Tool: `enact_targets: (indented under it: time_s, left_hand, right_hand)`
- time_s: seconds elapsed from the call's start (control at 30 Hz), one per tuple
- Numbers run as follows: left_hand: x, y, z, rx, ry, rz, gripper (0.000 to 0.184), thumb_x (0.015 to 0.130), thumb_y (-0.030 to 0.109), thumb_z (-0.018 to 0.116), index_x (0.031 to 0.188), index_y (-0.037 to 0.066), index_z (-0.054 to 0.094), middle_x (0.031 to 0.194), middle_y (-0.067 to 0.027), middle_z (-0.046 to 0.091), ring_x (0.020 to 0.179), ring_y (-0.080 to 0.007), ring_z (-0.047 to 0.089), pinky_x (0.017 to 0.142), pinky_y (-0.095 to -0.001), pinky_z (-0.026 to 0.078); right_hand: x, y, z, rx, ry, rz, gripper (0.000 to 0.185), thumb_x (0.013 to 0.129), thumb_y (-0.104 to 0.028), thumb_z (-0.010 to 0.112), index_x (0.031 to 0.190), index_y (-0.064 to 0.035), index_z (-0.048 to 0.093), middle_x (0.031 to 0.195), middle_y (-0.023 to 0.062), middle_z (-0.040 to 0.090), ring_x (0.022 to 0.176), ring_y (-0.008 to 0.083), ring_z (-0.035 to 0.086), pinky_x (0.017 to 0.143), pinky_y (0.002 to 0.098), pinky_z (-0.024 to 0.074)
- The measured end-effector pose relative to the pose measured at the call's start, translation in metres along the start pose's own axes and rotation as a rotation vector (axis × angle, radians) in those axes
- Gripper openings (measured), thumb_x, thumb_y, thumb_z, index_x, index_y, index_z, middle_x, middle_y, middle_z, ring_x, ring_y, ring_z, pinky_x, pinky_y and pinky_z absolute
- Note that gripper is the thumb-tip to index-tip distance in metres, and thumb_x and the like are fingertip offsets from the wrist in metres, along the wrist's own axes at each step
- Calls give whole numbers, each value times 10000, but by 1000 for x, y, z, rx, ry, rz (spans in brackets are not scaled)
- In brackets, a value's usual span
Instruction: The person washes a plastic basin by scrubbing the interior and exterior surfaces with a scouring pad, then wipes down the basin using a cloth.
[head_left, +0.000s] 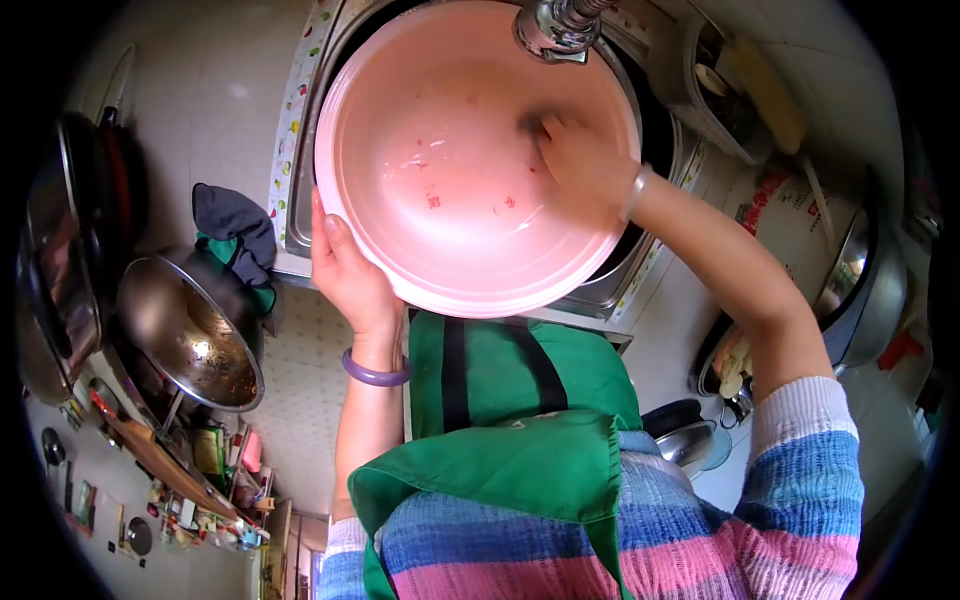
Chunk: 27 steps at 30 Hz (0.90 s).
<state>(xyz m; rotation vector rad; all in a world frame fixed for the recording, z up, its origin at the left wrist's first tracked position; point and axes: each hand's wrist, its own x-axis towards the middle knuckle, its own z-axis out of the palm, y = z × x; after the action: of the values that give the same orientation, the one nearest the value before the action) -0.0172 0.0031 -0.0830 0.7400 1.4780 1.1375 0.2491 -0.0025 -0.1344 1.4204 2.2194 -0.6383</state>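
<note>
Fingers (317, 212) of the left hand (352, 280), in the head view, are lying loosely extended against the rim of the pink basin (468, 302) at eight o'clock; how far they are closing under it, cannot tell. Right hand (585, 165) is reaching inside the basin at three o'clock, fingers curling together. A dark, blurred patch (530, 122) is showing at their tips; whether they are gripping something there, cannot tell. Basin is sitting over the metal sink (296, 225), at twelve o'clock from the wearer, red marks (433, 200) showing on its floor. Chrome tap (553, 40) is overhanging its rim at one o'clock.

Purple bangle (376, 372) is circling the left wrist, pale band (634, 192) the right. Green apron (590, 375) is spreading below the basin at six o'clock. Around the basin: grey cloth (235, 220) is lying at nine o'clock, a metal bowl (205, 345) is tilting at eight, a pale utensil caddy (685, 85) is standing at two.
</note>
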Motion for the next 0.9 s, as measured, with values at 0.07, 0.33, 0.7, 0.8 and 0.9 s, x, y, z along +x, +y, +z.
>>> enact_targets:
  time_s: [0.07, 0.33, 0.7, 0.8, 0.9]
  left_hand:
    - [-1, 1, 2, -13, 1, -25, 415, 1002, 173, 368, 1359, -40, 371, 1299, -146, 505, 1127, -191, 528, 952, -309, 438]
    - [5, -8, -4, 14, 25, -15, 397, 999, 160, 376, 1345, -33, 402, 1295, -134, 511, 1126, -187, 527, 957, -311, 432]
    - [11, 16, 1, 49, -27, 1, 393, 995, 155, 391, 1325, -58, 413, 1262, -138, 537, 1082, -179, 554, 929, -297, 450]
    - [9, 20, 4, 10, -41, -53, 397, 995, 156, 390, 1326, -61, 409, 1259, -138, 538, 1085, -177, 553, 928, -294, 452]
    - [8, 15, 2, 5, -46, -90, 396, 995, 154, 388, 1328, -61, 408, 1256, -140, 539, 1091, -177, 551, 928, -294, 452]
  right_hand:
    - [44, 4, 17, 211, 260, 92, 451, 769, -68, 544, 1213, -2, 501, 1361, 197, 373, 1100, 354, 476, 972, 400, 395]
    - [86, -129, -12, 1474, 489, -225, 513, 841, -28, 494, 1342, -24, 384, 1353, 208, 370, 1283, 322, 355, 1077, 376, 295]
    - [-38, 1, -45, -22, 155, 13, 371, 783, -168, 531, 1115, -24, 611, 1071, 125, 591, 1001, 290, 531, 929, 378, 423]
    - [17, 23, -39, 75, 660, -28, 447, 796, -187, 522, 1206, -9, 528, 1148, 128, 548, 1051, 312, 502, 962, 391, 391]
    - [66, -27, -88, 729, 371, 33, 453, 788, -151, 549, 1223, -31, 499, 1184, 140, 506, 1074, 326, 465, 966, 409, 366]
